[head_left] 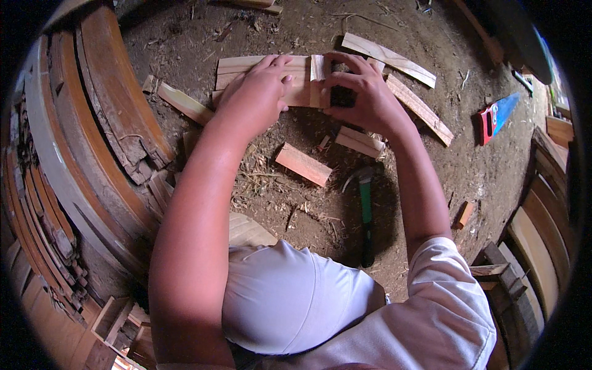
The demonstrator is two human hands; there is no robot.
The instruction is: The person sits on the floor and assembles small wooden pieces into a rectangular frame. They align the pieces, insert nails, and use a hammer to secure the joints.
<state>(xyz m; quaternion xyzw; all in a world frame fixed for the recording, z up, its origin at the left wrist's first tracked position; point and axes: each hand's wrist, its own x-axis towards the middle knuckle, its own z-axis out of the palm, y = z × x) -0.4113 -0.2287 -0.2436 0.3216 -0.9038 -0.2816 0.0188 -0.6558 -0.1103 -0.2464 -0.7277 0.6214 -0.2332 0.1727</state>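
Low over the dirt floor, my left hand [262, 92] lies across a pale wooden board [298, 80], its fingers bent over the board's face and front edge. A narrow wooden strip [317, 68] crosses the board near its right end. My right hand [370, 95] is curled in a C shape, with fingertips pressed at the strip and the board's right end. A dark patch I cannot make out shows between its fingers and thumb. Nearer to me are a wooden block [303, 164], another short block [360, 142] and a hammer with a green handle [366, 203].
Long planks [111, 74] are stacked on the left. Loose wood strips [390, 58] lie beyond my right hand. A handsaw with a red handle [488, 123] rests farther right, above a small wood offcut [465, 214]. More boards [536, 228] lean at the right edge.
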